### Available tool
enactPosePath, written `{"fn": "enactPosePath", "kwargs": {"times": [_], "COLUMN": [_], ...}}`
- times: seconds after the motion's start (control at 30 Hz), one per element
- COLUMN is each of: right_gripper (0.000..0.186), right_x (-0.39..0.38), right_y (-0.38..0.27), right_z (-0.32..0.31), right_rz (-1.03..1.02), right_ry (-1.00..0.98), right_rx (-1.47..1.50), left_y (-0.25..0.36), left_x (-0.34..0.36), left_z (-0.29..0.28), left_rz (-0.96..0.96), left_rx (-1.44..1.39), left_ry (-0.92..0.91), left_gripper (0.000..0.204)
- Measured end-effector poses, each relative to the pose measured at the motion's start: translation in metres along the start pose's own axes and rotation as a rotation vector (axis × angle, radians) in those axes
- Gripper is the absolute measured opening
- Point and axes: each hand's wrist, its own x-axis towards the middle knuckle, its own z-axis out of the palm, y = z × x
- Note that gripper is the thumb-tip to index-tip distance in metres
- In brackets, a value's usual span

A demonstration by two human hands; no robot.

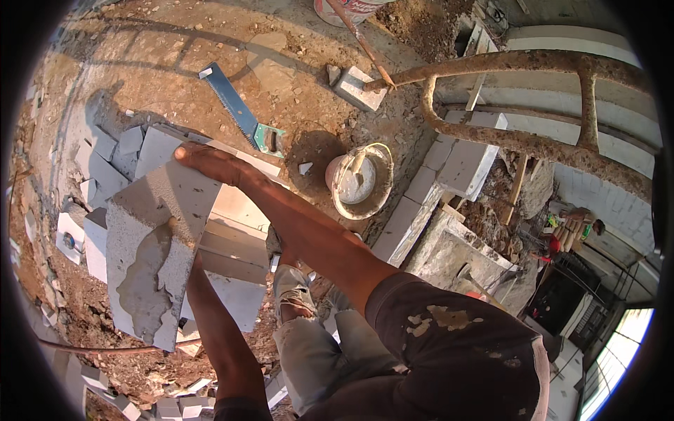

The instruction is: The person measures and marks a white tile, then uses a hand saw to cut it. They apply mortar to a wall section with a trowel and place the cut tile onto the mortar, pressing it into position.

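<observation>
A pale grey lightweight concrete block (184, 200), tilted, fills the left of the view. A patch of wet grey mortar (146, 284) covers part of its broad face. My right hand (202, 161) grips the block's far upper corner, with the thumb lying over the edge. From below, my left forearm (223, 337) reaches the block's right lower edge; the block hides that hand and its fingers. More pale blocks (235, 242) lie behind and under it, close to my legs.
Beyond lies a handsaw (235, 105) with a green handle. A bucket (340, 200) of mortar holds a tool with a handle. At right, a low block wall (404, 221) and a rusty metal frame (519, 62) stand. A single block (361, 90) sits by a wooden stick; rubble covers the ground.
</observation>
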Motion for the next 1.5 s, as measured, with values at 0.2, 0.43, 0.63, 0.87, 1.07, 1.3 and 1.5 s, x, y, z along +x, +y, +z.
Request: {"fn": "enactPosePath", "kwargs": {"times": [0.2,0.43,0.63,0.87,1.07,1.3,1.5], "right_gripper": [0.057,0.138,0.130,0.137,0.130,0.124,0.126], "right_x": [-0.109,-0.343,-0.536,-0.735,-0.816,-0.850,-0.832], "right_y": [-0.020,-0.064,-0.040,-0.012,0.025,0.121,0.212], "right_z": [-0.003,-0.001,-0.007,0.039,0.058,0.009,-0.047], "right_rz": [0.079,0.002,-0.138,0.327,0.712,1.136,1.199], "right_ry": [0.267,0.341,0.509,1.042,1.393,1.352,1.245], "right_rx": [0.238,-0.295,-0.857,-0.754,-0.583,-0.567,-0.437], "left_y": [0.040,0.113,0.056,-0.136,-0.173,-0.117,-0.022], "left_x": [-0.050,-0.181,-0.313,-0.502,-0.572,-0.404,-0.304], "left_z": [-0.019,0.004,0.121,0.216,0.186,0.064,-0.038], "left_rz": [-0.028,-0.157,-0.677,-1.373,-1.156,-0.947,-0.592], "left_rx": [0.066,0.148,0.225,0.248,0.677,0.735,0.881], "left_ry": [0.003,-0.292,-0.876,-1.158,-1.275,-1.037,-0.606], "left_gripper": [0.050,0.047,0.044,0.041,0.097,0.088,0.078]}}
